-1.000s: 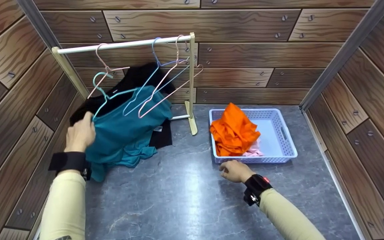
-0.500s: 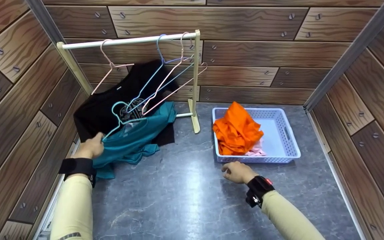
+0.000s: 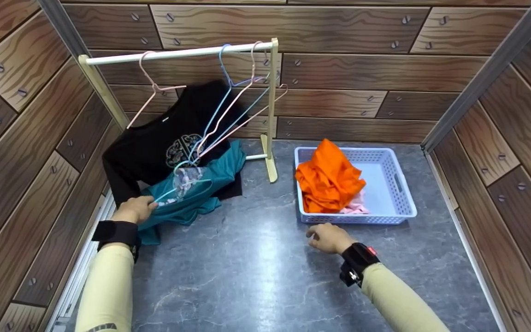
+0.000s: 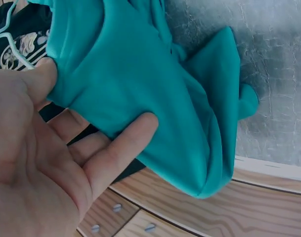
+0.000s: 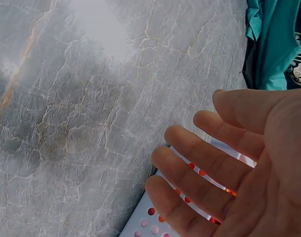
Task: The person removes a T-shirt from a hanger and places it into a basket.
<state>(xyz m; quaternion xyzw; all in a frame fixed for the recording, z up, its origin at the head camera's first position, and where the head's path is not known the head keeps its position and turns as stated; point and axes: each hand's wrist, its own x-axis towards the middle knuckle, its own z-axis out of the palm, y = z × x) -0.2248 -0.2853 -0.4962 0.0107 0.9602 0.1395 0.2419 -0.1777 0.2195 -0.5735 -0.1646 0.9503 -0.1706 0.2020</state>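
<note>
At the left, my left hand (image 3: 134, 210) pinches the edge of a teal shirt (image 4: 130, 89) between thumb and fingers. A mint-green hanger (image 3: 180, 165) sits in the shirt's neck opening, its hook tipped away toward the rack. Behind the teal cloth, a black shirt (image 3: 150, 143) with a patterned print hangs low under a pink hanger (image 3: 155, 86). My right hand (image 3: 330, 238) holds nothing, its fingers loosely bent in the right wrist view, just in front of the plastic basket (image 3: 385, 184).
A clothes rack (image 3: 178, 54) stands against the back wall. A blue hanger (image 3: 224, 69) and another pink hanger (image 3: 252, 64) hang near its right post. Inside the basket lie a crumpled orange garment (image 3: 327, 180) and some pink cloth (image 3: 356, 205). Wood-patterned walls enclose the grey floor (image 3: 256, 267).
The left hand has come down and nearer, tipping the teal shirt and its hanger lower. More of the black shirt and its print shows. The right hand stays by the basket.
</note>
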